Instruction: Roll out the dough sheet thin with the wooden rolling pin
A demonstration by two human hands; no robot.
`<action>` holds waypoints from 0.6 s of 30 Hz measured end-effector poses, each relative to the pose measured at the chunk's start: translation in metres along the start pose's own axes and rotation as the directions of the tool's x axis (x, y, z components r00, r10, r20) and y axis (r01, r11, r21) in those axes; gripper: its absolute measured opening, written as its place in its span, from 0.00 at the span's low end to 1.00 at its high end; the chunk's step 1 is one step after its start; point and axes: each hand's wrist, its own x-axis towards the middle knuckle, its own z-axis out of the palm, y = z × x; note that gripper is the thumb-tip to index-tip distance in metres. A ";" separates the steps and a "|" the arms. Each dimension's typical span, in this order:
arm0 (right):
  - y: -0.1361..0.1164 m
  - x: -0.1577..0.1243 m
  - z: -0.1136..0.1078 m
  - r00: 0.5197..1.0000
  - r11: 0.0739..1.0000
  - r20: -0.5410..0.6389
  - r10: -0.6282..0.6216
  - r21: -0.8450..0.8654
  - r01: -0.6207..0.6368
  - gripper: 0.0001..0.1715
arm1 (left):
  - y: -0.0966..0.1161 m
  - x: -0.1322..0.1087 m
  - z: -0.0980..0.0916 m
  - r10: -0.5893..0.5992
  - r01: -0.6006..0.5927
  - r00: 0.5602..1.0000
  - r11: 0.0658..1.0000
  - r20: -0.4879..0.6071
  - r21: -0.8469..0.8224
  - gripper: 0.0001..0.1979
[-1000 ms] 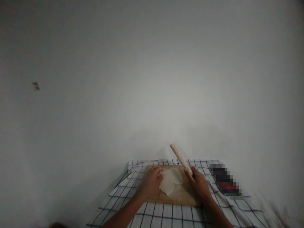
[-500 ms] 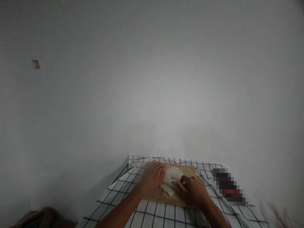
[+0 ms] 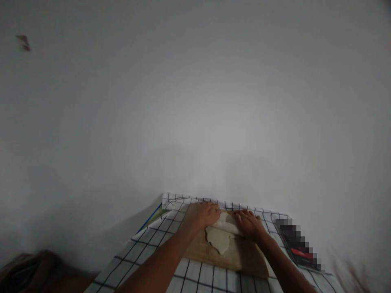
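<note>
Left hand [image 3: 203, 215] and right hand [image 3: 249, 225] pressing flat on pale dough [image 3: 217, 240], fingers [image 3: 244, 217] extended, unclamped; wooden cutting board [image 3: 214, 256] beneath, on checked cloth [image 3: 146, 244].

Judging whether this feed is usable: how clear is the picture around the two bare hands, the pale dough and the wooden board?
In the head view, light is dim and flat, without glare; the left hand, right hand and pale flattened dough look slightly soft; the white black-checked cloth bows toward the edges; the dark object at right is pixelated.
</note>
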 end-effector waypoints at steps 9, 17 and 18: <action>0.028 0.035 0.035 0.993 0.981 -0.016 -0.116 0.153 0.117 0.29 | -0.002 0.010 0.022 -0.107 0.106 0.992 0.994 -0.071 -0.019 0.17; 0.012 -0.006 0.032 0.998 0.994 -0.055 -0.028 0.105 0.033 0.30 | 0.006 -0.013 0.012 -0.007 0.008 0.995 1.000 -0.097 0.009 0.19; 0.008 -0.013 0.031 0.998 0.995 -0.061 -0.020 0.100 0.026 0.30 | 0.007 -0.016 0.010 0.007 -0.007 0.995 1.000 -0.104 0.005 0.18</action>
